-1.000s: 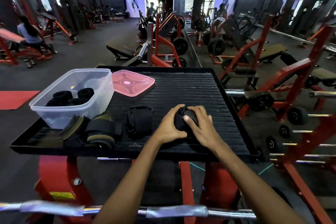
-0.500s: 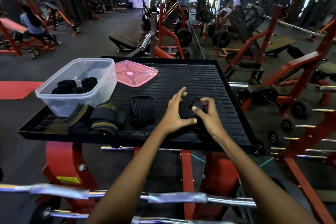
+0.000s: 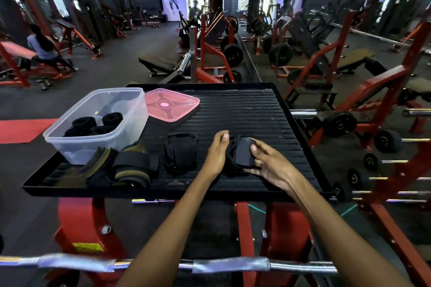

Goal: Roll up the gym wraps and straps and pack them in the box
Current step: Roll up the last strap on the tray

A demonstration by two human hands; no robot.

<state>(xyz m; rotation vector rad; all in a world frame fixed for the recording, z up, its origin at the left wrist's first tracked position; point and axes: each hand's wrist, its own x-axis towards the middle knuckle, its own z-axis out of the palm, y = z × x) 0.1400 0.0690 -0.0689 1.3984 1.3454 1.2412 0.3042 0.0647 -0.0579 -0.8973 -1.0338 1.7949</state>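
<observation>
A black ribbed desk (image 3: 245, 109) in a gym carries a clear box (image 3: 98, 123) of rolled wraps, a pink lid (image 3: 171, 105) and loose straps (image 3: 180, 152). Near its front edge, the left hand (image 3: 215, 155) and right hand (image 3: 271, 166) grip a black wrap (image 3: 241, 155), fingers closed around it.

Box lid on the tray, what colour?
Translucent pink lid, lying beside the clear box; head view.

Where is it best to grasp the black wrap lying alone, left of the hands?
Probably from above, pinching across the short sides of the black wrap. It lies flat and loosely folded on the black tray, apart from its neighbours, so both sides are free.
</observation>
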